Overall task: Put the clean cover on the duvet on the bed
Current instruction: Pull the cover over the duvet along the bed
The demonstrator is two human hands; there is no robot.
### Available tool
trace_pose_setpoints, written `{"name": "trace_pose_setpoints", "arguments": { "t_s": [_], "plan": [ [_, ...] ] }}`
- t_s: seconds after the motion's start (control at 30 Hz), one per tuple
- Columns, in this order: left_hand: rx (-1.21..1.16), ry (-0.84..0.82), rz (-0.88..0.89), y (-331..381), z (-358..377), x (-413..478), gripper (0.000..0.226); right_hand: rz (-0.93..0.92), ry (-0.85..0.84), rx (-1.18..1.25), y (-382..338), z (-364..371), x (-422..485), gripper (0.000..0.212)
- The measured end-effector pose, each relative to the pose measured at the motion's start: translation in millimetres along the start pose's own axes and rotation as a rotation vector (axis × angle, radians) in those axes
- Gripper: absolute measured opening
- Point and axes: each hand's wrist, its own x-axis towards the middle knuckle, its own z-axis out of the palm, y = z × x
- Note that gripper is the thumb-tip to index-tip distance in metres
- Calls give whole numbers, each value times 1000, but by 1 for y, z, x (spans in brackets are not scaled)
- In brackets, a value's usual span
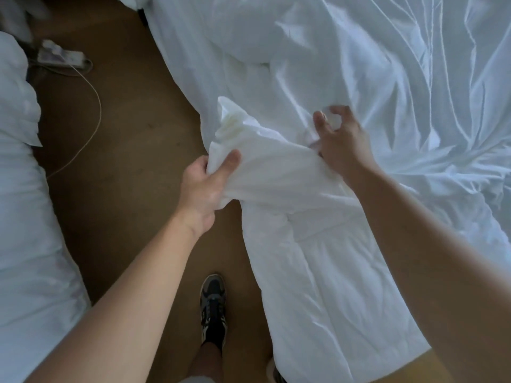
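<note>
A white quilted duvet point(326, 272) hangs off the bed's near edge toward the floor, one corner bunched up at centre. My left hand point(206, 186) grips that bunched corner, thumb on top. The thin white cover point(401, 87) lies crumpled over the bed at upper right. My right hand point(340, 139) is just right of the duvet corner, its curled fingers pinching a fold of the cover. How far the duvet reaches under the cover is hidden.
Brown carpet point(121, 167) fills the aisle between the bed and more white bedding point(25, 217) at the left. A white power strip point(62, 58) with a trailing cord lies on the floor at upper left. My shoe point(213, 305) stands on the carpet below.
</note>
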Motion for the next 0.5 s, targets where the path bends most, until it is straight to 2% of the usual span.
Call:
{"name": "trace_pose_setpoints", "arguments": {
  "t_s": [0.07,0.13,0.17,0.27,0.4,0.43,0.5],
  "plan": [
    [-77,-40,-79,-15,-8,-9,61,116,21,22,0,10,7,70],
    [-132,-25,-113,-31,-11,-18,56,199,-14,-86,-3,20,19,93],
    [-170,-6,-130,-38,-11,-22,52,211,-49,-151,-6,25,25,98],
    [-258,71,-207,-54,-13,-26,49,250,-121,-221,-10,38,38,75],
    [-250,116,-244,-65,-13,-20,43,299,-195,-253,-7,52,53,41],
    [-233,124,-242,-66,-12,-19,42,303,-210,-249,-6,55,55,35],
    [-187,147,-245,-69,-12,-17,41,267,-202,-232,-7,58,57,40]
  ]
}}
